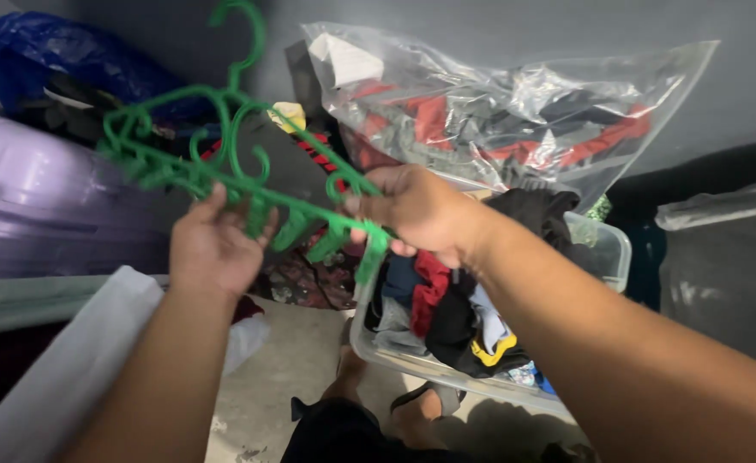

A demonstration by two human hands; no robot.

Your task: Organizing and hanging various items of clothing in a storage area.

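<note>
Several green plastic hangers (224, 141) are bunched together in front of me, hooks pointing up. My left hand (211, 244) grips their lower bar from below. My right hand (417, 210) holds the right end of the bunch, fingers closed around a green arm. Both hands hover above a clear plastic bin (605, 244) stuffed with mixed clothes in red, black, blue and yellow.
A clear plastic bag (515, 116) of red and grey clothes leans on the wall behind the bin. A purple suitcase (35, 197) lies at left with a blue bag (61, 56) above it. White cloth (78, 360) drapes at lower left. My foot in a sandal (421, 403) rests on the concrete floor.
</note>
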